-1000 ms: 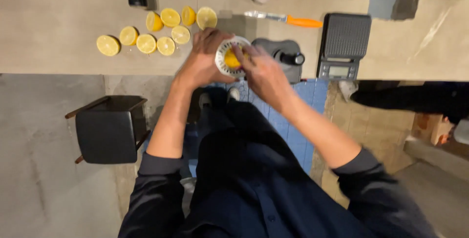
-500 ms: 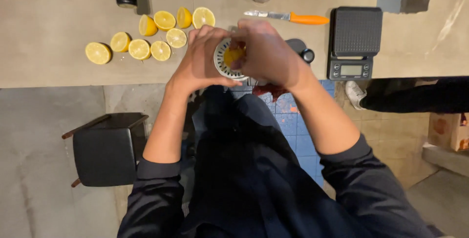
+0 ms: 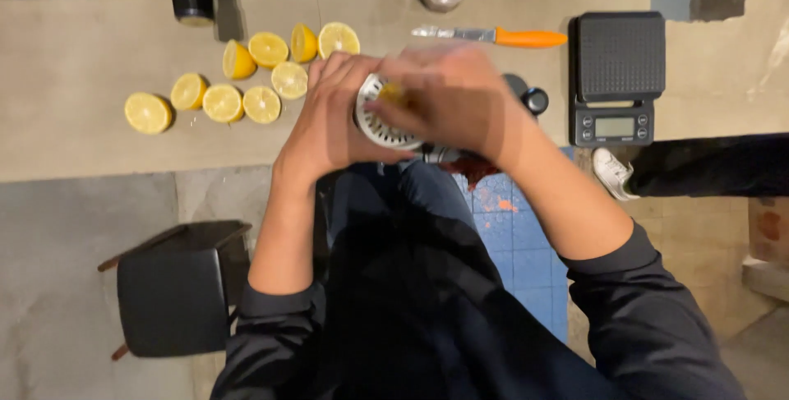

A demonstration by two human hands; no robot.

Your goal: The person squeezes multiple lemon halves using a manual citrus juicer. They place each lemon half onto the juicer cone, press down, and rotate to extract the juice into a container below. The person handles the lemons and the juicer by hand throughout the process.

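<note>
Hands [image 3: 394, 112] around juicer [image 3: 376, 117], lemon half [image 3: 393, 92]

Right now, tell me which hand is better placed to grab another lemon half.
Probably the left hand: it steadies the juicer beside the lemon halves, while the right hand presses fruit on top.
</note>
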